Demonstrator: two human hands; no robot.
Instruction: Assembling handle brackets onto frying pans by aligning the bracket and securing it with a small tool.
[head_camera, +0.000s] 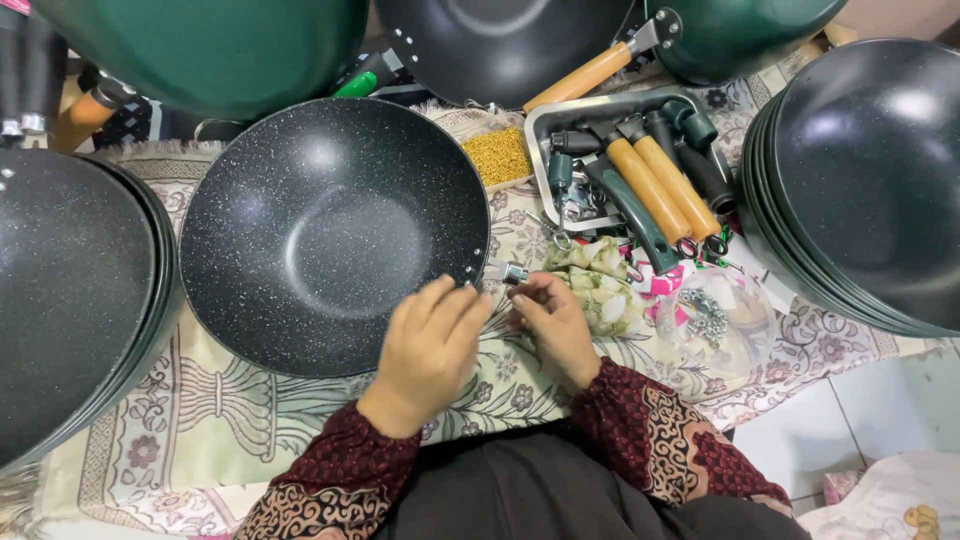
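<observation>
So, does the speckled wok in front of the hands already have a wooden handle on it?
No: the speckled wok shows only a bare metal bracket at its rim; wooden handles lie in the tray.

One speckled wok (330, 235), two hands (430, 345) (both bare)

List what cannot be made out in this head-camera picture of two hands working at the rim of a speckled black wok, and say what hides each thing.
- Left hand fingertips: bent over the speckled wok rim, so the grip is unclear.
- Small metal fitting at the rim: too small to identify, partly covered by the right hand.
- Contents of the clear bag: small, blurred metal bits.
- Stacked pans at right: cut off by the frame edge.
</observation>
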